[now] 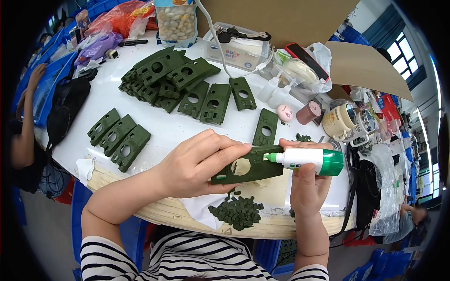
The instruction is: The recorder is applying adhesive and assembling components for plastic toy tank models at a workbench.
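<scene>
My left hand [199, 161] grips a dark green plastic tank hull [253, 175] by its left end, above the table. A round hole goes through the hull's top. In my right hand [309, 187] is a white glue bottle [304, 159] with a green base, lying sideways. Its pale green nozzle tip meets or nearly meets the hull's upper face, just right of the hole. Below the hull, a heap of small dark green plastic pieces [236, 213] lies by the table's near edge. Another hull [266, 127] rests just beyond my hands.
Stacked hulls [157, 70] stand at the far left, with three more hulls [112, 136] nearer. Small white bottles [274, 89], a pink-brown cup [309, 113] and cream mugs [338, 122] stand to the right. A clear plastic box [236, 51] sits at the back before a cardboard box [281, 21].
</scene>
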`<state>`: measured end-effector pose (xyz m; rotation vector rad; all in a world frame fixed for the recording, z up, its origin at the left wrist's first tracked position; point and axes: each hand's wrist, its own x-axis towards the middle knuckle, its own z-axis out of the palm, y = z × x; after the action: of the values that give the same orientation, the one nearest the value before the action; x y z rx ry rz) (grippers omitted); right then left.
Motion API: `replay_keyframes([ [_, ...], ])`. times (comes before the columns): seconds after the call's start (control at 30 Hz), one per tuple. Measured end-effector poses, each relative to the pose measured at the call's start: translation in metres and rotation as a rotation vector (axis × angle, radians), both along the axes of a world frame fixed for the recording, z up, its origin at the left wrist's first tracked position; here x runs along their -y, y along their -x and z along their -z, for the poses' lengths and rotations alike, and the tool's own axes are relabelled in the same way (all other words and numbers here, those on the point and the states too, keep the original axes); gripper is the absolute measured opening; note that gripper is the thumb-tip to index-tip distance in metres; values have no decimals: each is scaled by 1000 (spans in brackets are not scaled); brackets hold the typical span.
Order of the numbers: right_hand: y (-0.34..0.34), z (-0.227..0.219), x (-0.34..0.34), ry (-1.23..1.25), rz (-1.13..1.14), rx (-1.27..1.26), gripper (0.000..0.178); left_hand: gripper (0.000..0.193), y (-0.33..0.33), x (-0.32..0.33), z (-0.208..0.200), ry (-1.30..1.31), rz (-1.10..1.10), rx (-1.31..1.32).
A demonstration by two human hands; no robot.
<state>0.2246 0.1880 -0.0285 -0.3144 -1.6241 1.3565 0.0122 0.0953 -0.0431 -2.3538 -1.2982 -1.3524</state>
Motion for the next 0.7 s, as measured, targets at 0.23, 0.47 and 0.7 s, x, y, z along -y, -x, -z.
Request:
replay_keyframes([
  [0.23, -1, 1, -1, -13, 5, 11, 29, 64, 0, 0, 0, 5, 9, 3],
  [0.47, 0, 1, -1, -22, 8, 13, 29, 63, 0, 0, 1, 5, 8, 5],
  [0.7, 1, 2, -2, -45, 14, 17, 29, 63, 0, 0, 2, -5, 11, 4],
])
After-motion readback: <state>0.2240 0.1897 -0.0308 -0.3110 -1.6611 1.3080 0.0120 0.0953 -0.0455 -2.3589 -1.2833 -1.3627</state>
